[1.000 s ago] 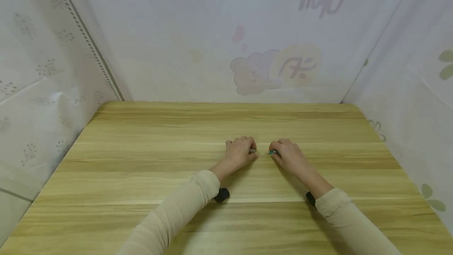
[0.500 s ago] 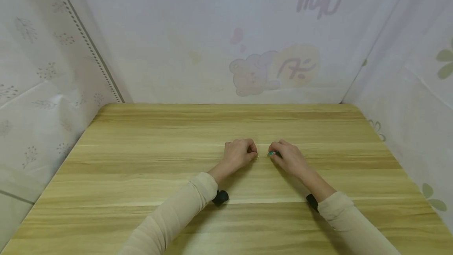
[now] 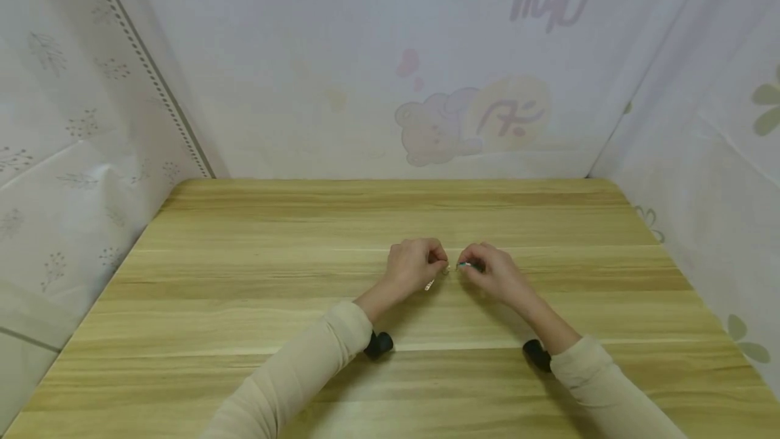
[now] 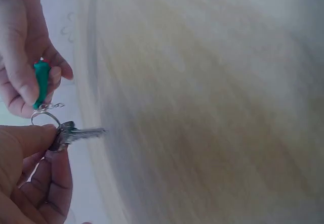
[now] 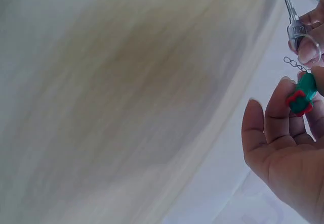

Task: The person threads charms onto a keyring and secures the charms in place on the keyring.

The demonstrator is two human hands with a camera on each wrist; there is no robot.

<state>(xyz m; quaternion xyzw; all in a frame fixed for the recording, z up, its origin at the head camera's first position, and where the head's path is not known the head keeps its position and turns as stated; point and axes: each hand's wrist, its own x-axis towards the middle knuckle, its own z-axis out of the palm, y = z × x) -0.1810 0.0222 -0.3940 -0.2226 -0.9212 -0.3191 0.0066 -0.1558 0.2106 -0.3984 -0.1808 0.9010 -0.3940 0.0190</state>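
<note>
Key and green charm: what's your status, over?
Left hand pinches key, ring beside it. Right hand pinches green charm. No obstacle visible between hands.

Cream sleeves (image 3: 292, 370) — rounded black wrist gear (image 3: 380, 345).

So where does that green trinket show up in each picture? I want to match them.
Head view: the green trinket is tiny, right of centre and below the middle, at the right hand's fingertips.
Left wrist view: upper left, the green trinket in the right hand.
Right wrist view: near the right edge, about mid-height, the green trinket.
Shared landmark: the left hand; it is left of the trinket, below it and above it, respectively.
</note>
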